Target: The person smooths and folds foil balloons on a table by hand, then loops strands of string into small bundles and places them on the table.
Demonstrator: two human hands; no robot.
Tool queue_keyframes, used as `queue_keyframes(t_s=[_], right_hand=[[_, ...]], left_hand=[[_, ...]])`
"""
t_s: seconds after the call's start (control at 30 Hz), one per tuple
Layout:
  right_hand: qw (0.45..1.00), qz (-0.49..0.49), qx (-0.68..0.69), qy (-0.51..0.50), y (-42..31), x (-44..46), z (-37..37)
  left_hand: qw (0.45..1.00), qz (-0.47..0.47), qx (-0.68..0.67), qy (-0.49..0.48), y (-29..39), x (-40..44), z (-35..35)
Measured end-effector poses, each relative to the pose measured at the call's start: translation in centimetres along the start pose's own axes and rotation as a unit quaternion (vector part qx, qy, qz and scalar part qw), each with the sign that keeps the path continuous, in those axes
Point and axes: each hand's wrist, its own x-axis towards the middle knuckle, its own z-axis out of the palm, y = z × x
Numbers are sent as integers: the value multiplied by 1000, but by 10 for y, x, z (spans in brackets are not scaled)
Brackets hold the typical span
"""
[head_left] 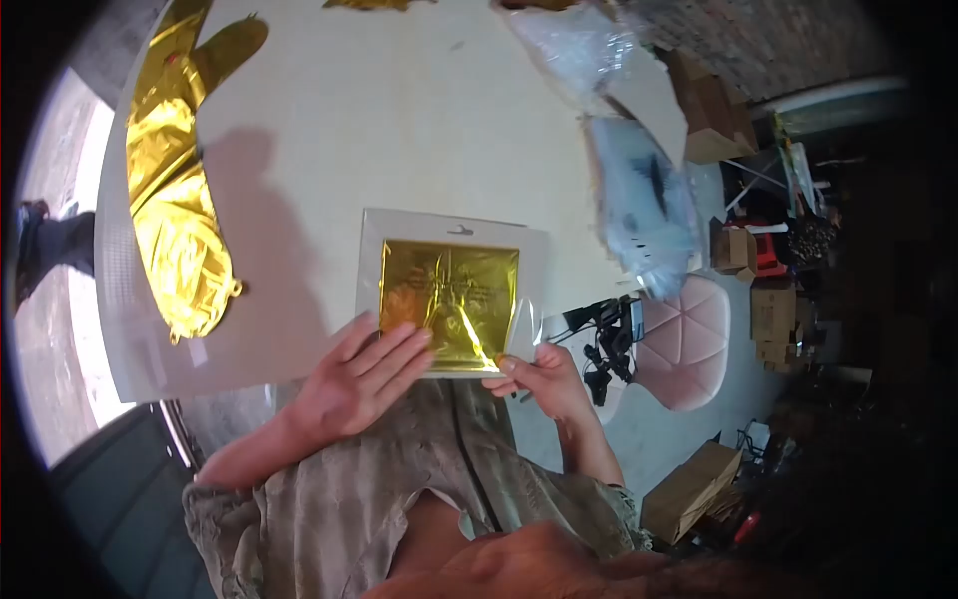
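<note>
A flat packet (451, 299) lies at the table's near edge, a white card frame with a hang hole around a square of folded gold foil. Clear plastic film sticks out at its lower right corner. My left hand (367, 384) rests with straight fingers on the packet's lower left part. At the lower right corner, my right hand (544, 382) pinches the packet's edge between thumb and fingers. To the left, a long gold foil balloon (178, 220) lies flat and wrinkled along the table.
The pale table (399, 130) extends ahead. Clear plastic bags (644, 205) lie along its right side, and more gold foil (379, 4) shows at the far edge. A pink padded chair (684, 344) and cardboard boxes (704, 110) stand to the right. A person's leg (65, 245) shows far left.
</note>
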Motion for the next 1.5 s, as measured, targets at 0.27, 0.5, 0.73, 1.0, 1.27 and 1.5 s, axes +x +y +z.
queue_keyframes(t_s=[0.27,0.5,0.73,1.0,1.27,1.5], right_hand=[[730,-469,187,461,-36,12,-165],[712,-320,213,588,86,179,-373],[839,-47,53,539,155,259,-350],[859,-13,313,406,187,225,-325],[773,-303,315,459,214,149,-434],[757,-560,-95,323,-190,90,-108]], left_hand=[[974,-211,64,56,-24,-59,-45],[957,-250,144,42,-12,-60,-58],[936,-290,199,21,-5,-50,-61],[873,-456,134,108,-24,-76,-108],[845,-461,110,248,-94,-97,-242],[944,-213,-28,249,-217,7,-331]])
